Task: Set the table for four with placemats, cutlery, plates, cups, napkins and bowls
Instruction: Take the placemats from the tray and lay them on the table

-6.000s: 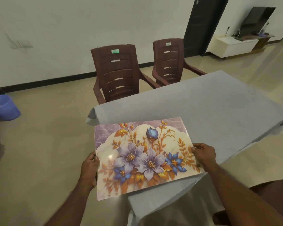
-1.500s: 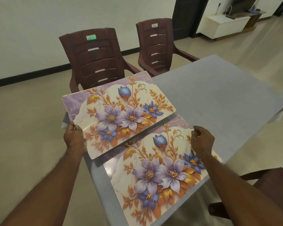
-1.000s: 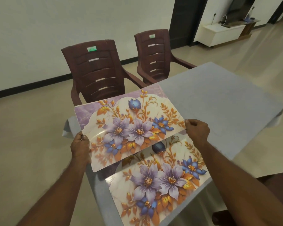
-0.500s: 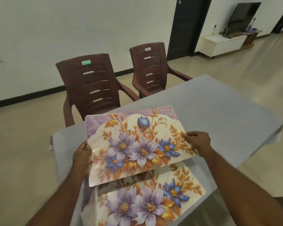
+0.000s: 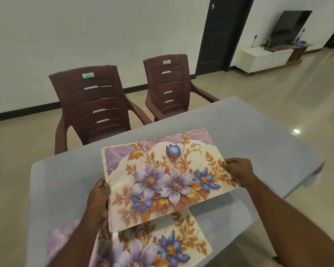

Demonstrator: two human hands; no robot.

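Holding a floral placemat [image 5: 168, 180] at both short edges, I have it over the grey-covered desk [image 5: 249, 132], its near long edge raised and casting a shadow below; whether its far edge touches the cloth I cannot tell. My left hand [image 5: 98, 197] grips the left edge, thumb on the printed face and the fingers curled under it out of sight. My right hand [image 5: 239, 170] pinches the right edge, fingers [image 5: 228, 163] bent over the top at the leaf pattern. The mat shows purple and blue flowers with gold leaves on a pale ground with a mauve band along the far side.

A second placemat [image 5: 162, 245] of the same print lies flat on the desk nearer to me, partly covered by the held one and by my left forearm, its right corner close to the desk's near edge.

Beyond the far side of the desk stand two brown plastic chairs: the left chair [image 5: 93, 106] with a green sticker on its backrest, and the right chair [image 5: 170, 87] just beside it. Behind them is a white wall with a dark skirting, a dark door [image 5: 222, 33], and farther right a white low cabinet [image 5: 262, 58] with a television [image 5: 289, 26] above it. The floor [image 5: 278, 93] is glossy beige tile.
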